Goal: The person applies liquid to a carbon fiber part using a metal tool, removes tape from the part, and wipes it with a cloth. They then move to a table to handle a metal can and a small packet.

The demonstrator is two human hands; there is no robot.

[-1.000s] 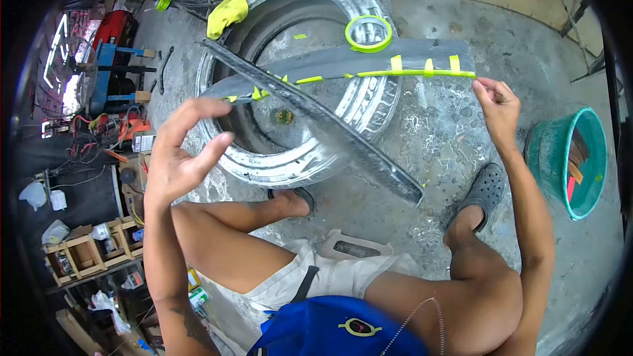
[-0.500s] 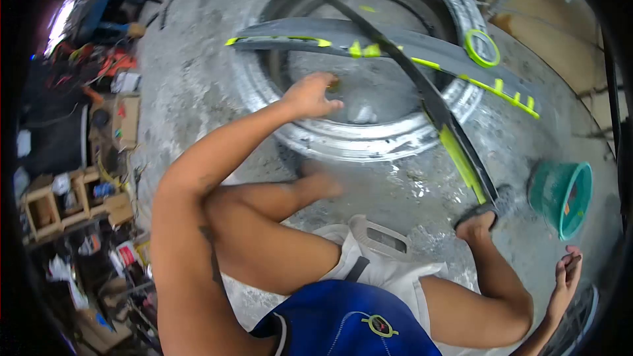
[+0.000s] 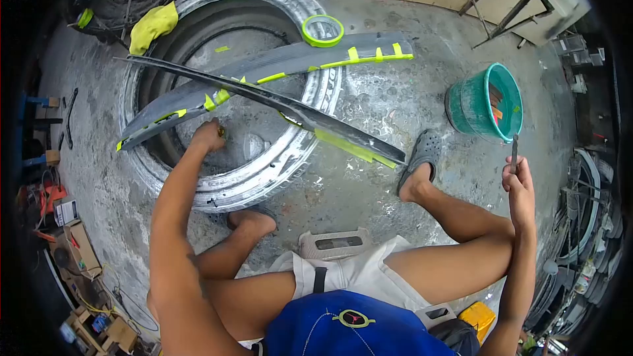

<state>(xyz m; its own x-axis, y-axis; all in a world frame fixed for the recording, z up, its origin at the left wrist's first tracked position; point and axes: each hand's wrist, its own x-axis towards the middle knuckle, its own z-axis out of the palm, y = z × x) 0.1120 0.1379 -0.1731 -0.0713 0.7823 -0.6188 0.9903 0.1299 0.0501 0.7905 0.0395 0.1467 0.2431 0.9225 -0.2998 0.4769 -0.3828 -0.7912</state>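
Observation:
My left hand (image 3: 208, 137) is closed, low inside the ring of a white-smeared tire (image 3: 264, 181) lying on the floor. A small brownish-gold thing shows at its fingers, too small to name. My right hand (image 3: 519, 181), raised beside the right knee, pinches a thin grey strip (image 3: 514, 149) pointing up. Across the tire lies a long curved grey panel (image 3: 264, 66) edged with yellow-green tape. A narrow dark trim piece (image 3: 283, 102) crosses over it, its near end beside my right foot. A roll of green tape (image 3: 323, 30) rests where the panel meets the tire's far rim.
A green bucket (image 3: 468, 109) with several small items inside stands near my right hand. A yellow cloth (image 3: 153, 28) hangs on the tire's far left. A beige stool (image 3: 336, 242) is under me. Cardboard and tools line the left; a metal frame (image 3: 504, 0) stands at the back right.
My view has swung to the right, so the tire appears further left and the bucket further in. My right hand has come up with the strip; my left hand has gone lower inside the tire.

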